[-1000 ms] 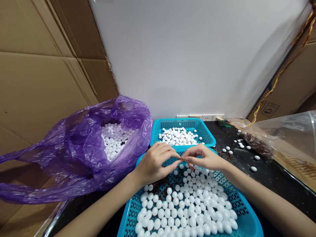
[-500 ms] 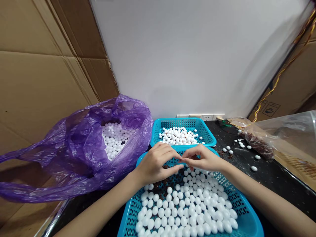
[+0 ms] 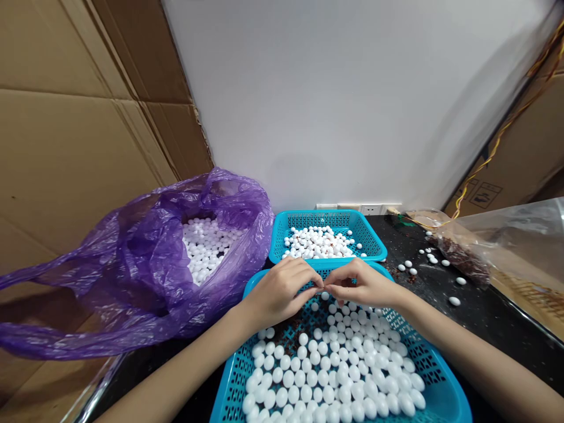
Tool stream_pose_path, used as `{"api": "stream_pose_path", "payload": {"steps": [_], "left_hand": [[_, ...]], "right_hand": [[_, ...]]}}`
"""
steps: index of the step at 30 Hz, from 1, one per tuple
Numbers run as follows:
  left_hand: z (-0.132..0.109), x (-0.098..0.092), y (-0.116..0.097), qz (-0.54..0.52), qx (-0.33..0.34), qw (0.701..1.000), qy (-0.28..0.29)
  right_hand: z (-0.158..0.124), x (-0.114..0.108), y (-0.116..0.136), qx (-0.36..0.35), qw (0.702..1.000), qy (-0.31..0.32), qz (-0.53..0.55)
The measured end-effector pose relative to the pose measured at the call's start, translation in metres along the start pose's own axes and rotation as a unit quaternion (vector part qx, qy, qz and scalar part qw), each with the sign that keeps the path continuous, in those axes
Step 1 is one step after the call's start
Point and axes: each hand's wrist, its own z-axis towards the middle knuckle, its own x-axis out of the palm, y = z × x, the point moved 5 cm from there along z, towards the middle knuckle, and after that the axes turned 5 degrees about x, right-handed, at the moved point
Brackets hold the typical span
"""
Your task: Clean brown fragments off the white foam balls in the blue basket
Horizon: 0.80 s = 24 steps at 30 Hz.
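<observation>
Above the back part of the near blue basket (image 3: 445, 388), my left hand (image 3: 284, 291) and my right hand (image 3: 361, 283) meet at the fingertips. Both are closed in a pinch, and whatever lies between the fingertips is too small to make out. Many white balls (image 3: 352, 355) fill the front and right of this basket. Dark reddish-brown bits (image 3: 288, 341) lie in its back left part, beneath my left hand. Just behind stands a smaller blue basket (image 3: 376, 247) with white egg-shaped pieces (image 3: 317, 242) in it.
On the left, a purple plastic bag (image 3: 150, 264) gapes open with white balls inside. Loose white pieces (image 3: 454, 301) and a clear bag of brown bits (image 3: 462, 258) lie on the black countertop (image 3: 476, 320) at right. Cardboard (image 3: 79, 153) stands at left; a pale wall (image 3: 326, 117) rises behind.
My left thumb has drawn in to meet the fingertips, where it was stretched out apart before. My right hand has barely moved.
</observation>
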Motion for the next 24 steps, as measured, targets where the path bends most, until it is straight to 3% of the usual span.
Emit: {"api": "stream_pose_path", "payload": {"steps": [5, 11, 16, 21, 24], "left_hand": [[0.0, 0.001, 0.001, 0.002, -0.01, 1.0, 0.0], [0.001, 0.001, 0.001, 0.002, -0.017, 1.0, 0.004], [0.002, 0.001, 0.001, 0.004, -0.014, 1.0, 0.005], [0.002, 0.001, 0.001, 0.004, -0.013, 1.0, 0.004], [0.001, -0.001, 0.0, 0.002, -0.002, 1.0, -0.016]], "right_hand": [[0.0, 0.0, -0.003, 0.011, 1.0, -0.005, -0.009], [0.0, 0.004, -0.012, 0.067, 0.985, 0.028, -0.156], [-0.002, 0.007, -0.015, 0.098, 0.976, 0.05, -0.187], [-0.003, 0.009, -0.015, 0.107, 0.975, 0.072, -0.18], [-0.001, 0.006, -0.013, 0.081, 0.991, 0.044, -0.098]]}}
